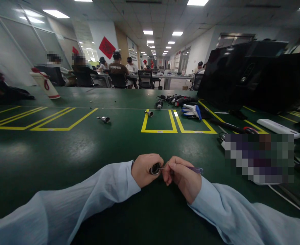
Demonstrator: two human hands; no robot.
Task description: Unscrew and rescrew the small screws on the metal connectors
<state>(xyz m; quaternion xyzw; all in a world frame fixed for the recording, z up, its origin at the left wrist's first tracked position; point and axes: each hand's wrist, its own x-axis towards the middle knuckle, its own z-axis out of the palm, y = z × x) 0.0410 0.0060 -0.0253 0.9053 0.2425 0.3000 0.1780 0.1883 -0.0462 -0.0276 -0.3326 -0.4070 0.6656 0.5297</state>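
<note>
My left hand point(144, 166) is closed round a metal socket point(155, 169), whose round dark mouth faces me. Between the fingers of my right hand point(184, 175) is a slim screwdriver point(198, 169) with a clear purplish handle. Its thin shaft points left, and the tip is at the socket's mouth; whether it touches inside I cannot tell. Both hands are close together above the green table point(109, 149). Farther off lie two more shanked metal sockets, one on bare green surface point(104, 119) and another socket point(149, 113) at a yellow-taped outline.
A blue-and-white glove point(192, 111) and a heap of dark cabled tools point(176, 100) lie beyond my hands. Black monitors point(231, 75) stand at the right, near a white power strip point(279, 128). A white cup point(46, 85) stands far left. People sit at desks behind.
</note>
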